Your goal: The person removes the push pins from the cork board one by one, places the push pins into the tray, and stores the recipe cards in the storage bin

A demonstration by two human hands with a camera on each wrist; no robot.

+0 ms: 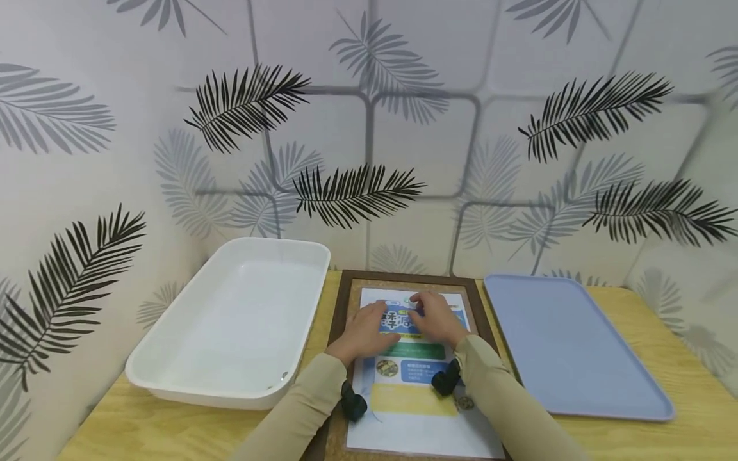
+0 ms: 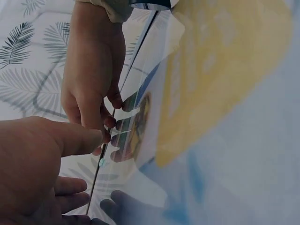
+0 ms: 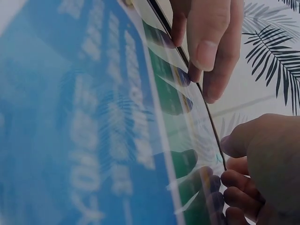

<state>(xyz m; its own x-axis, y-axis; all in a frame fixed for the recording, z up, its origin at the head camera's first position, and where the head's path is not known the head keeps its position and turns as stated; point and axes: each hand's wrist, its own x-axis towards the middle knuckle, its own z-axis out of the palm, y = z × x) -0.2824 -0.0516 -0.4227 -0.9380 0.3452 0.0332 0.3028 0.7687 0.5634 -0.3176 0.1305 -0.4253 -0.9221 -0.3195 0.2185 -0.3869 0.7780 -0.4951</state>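
A printed poster (image 1: 412, 435) in blue, green and yellow lies under a glossy clear sheet, inside a dark brown wooden frame (image 1: 344, 294). Over its upper part are both hands, apart from each other. My left hand (image 1: 363, 331) has its fingers extended, tips low over the blue heading. To its right, my right hand (image 1: 438, 318) is loosely bent, its fingertips close over the sheet. In the left wrist view, the left hand (image 2: 28, 164) and right hand (image 2: 91, 70) mirror in the glossy sheet. Neither hand shows anything in its grasp.
A deep white tub (image 1: 230, 320) stands left of the frame, and a shallow blue-grey tray (image 1: 571, 346) lies on the right. All sit on a yellow wood-grain table (image 1: 115, 429), against a wall (image 1: 421, 147) covered in leaf-patterned fabric.
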